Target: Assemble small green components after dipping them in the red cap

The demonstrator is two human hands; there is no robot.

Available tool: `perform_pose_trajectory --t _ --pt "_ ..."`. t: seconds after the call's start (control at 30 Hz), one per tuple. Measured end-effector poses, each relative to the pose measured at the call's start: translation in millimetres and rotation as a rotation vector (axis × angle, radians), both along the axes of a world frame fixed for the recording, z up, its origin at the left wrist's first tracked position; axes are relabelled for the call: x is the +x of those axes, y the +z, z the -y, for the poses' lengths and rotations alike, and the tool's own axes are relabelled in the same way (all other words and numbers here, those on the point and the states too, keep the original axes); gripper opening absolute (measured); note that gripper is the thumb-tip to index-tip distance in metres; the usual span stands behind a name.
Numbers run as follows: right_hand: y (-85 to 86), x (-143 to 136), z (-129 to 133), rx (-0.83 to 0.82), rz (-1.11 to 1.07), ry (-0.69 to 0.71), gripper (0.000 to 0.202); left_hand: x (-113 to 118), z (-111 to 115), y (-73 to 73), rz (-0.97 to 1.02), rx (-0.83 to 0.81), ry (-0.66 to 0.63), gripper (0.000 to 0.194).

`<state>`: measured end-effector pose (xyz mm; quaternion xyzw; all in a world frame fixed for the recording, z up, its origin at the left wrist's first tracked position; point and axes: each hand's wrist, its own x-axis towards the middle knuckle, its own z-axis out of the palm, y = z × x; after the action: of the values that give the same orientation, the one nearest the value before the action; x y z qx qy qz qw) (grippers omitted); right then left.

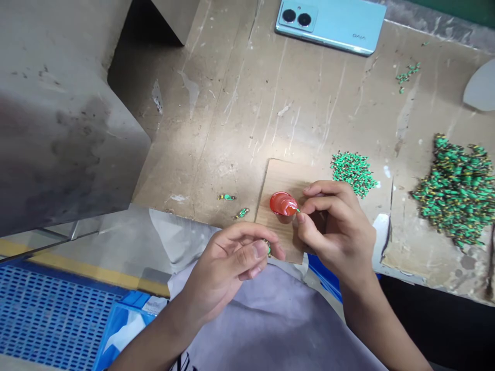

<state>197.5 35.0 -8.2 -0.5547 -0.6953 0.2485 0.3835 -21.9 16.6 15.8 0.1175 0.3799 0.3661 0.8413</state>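
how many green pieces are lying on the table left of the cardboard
2. One green piece lies farther left; the other green piece lies between it and the cardboard, closer to the left hand. That hand may hide more.

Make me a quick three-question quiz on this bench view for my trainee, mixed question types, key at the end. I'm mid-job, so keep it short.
1. What does the red cup stand on?

2. True or false: the phone lies with its camera lenses facing up.

3. Which hand holds a small green part at the cup's rim?
A) left
B) right
C) neither

Key:
1. A piece of cardboard.
2. True.
3. B, the right hand, between thumb and fingers.
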Motion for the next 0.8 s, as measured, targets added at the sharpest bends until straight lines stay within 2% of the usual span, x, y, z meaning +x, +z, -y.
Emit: perform_pose_trajectory --t 0.3,0.43,0.6,0.73,0.8 --pt "1.9 1 2 -0.01 -0.051 -0.001 0.015 3 1 -0.1 -0.046 0.022 -0.028 0.012" --pt "18.6 0 15 -0.058 -0.088 0.093 0.018 3 3 -1.5 -0.104 0.077 -0.026 0.02" --pt "38.1 -7 26 -0.175 -0.17 0.218 0.017 3 7 -6.1 -0.111 0.16 -0.02 0.015" --pt "41.6 -15 24 -0.201 -0.295 0.157 0.016 3 8 -6.1 -0.11 0.187 -0.002 0.013" --pt "42.4 -17 24 -0.285 -0.388 0.111 0.013 2 8 -4.7 -0.109 0.159 -0.007 0.01"
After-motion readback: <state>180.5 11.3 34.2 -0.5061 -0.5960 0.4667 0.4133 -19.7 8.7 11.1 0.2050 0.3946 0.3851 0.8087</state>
